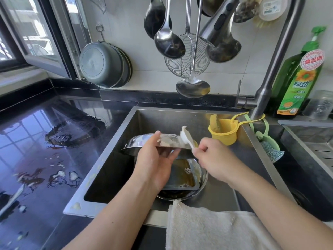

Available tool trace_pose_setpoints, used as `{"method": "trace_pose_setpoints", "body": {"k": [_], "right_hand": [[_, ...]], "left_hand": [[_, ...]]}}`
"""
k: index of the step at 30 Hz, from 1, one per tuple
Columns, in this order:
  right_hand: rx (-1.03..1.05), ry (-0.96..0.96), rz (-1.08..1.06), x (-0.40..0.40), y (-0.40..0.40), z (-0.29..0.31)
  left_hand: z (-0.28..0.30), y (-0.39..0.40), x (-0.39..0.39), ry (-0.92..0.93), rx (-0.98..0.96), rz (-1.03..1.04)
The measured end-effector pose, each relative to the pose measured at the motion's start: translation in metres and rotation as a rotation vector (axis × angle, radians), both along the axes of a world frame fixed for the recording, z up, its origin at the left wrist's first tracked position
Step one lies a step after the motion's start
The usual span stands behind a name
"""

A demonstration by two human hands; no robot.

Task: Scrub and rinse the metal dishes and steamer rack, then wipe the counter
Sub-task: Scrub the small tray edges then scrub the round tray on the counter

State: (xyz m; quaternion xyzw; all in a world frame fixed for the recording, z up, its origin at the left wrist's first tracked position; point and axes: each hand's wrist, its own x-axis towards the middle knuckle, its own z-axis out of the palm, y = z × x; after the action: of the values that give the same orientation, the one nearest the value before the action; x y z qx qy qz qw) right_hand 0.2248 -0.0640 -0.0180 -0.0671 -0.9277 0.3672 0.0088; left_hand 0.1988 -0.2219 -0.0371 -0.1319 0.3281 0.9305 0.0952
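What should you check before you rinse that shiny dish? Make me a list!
1. Left hand grips the metal dish: ok.
2. Right hand holds the white sponge against the dish: ok.
3. Dish is over the sink: ok.
4. Faucet head is running water: not ok, none visible.
5. Dish is fully scrubbed: cannot tell.
6. Counter is wiped: not ok, puddles and bits remain.

The round shiny metal dish [144, 144] at centre frame looks smooth and soap-filmed, above a matt brushed steel sink [180, 116]. At left, the glossy black stone counter [45, 141] is wet and mirror-like. The cream terry cloth towel [212, 230] at lower centre looks rough and nubbly.
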Motion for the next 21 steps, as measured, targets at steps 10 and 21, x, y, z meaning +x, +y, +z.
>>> {"method": "trace_pose_setpoints", "body": {"k": [10,21], "right_hand": [[0.006,-0.137,-0.085,-0.005,0.017,-0.003],[0.074,-0.079,-0.033,0.003,0.001,0.003]], "left_hand": [[-0.006,-0.002,-0.004,0.022,-0.029,0.017],[-0.003,0.000,-0.009,0.013,0.022,0.049]]}}
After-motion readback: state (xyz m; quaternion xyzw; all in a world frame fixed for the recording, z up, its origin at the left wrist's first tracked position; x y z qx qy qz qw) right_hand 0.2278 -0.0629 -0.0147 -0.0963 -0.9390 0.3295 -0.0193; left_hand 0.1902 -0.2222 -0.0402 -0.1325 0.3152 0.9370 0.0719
